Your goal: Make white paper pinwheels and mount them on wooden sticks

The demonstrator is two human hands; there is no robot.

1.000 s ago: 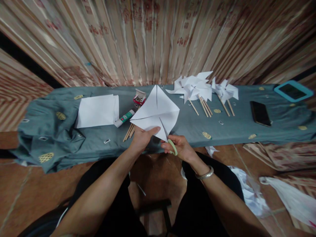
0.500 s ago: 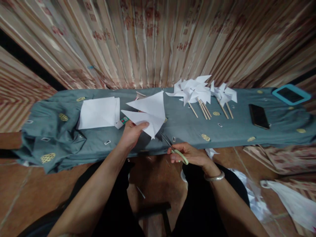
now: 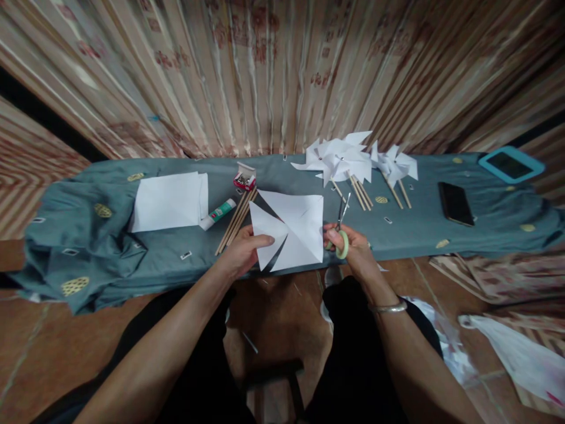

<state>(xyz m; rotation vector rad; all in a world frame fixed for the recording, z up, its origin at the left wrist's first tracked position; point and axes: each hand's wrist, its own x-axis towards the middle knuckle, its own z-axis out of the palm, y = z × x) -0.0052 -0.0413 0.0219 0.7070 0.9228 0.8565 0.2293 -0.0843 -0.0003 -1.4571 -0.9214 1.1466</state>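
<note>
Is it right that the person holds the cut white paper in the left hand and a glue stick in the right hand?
Not quite. The left hand does hold the cut white paper, but the right hand holds scissors with a pale green handle, not a glue stick. The glue stick lies on the table beside the wooden sticks. The head view shows this.

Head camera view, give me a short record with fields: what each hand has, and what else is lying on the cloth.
left hand: left hand pinches the near left edge of the cut paper square
right hand: right hand grips the scissors by the green handle, blades pointing away, beside the paper's right edge
surface: grey-green cloth over a long table
left of paper: wooden sticks, glue stick, small box of pins, stack of white sheets
right of paper: finished paper pinwheels, black phone, tablet
</note>
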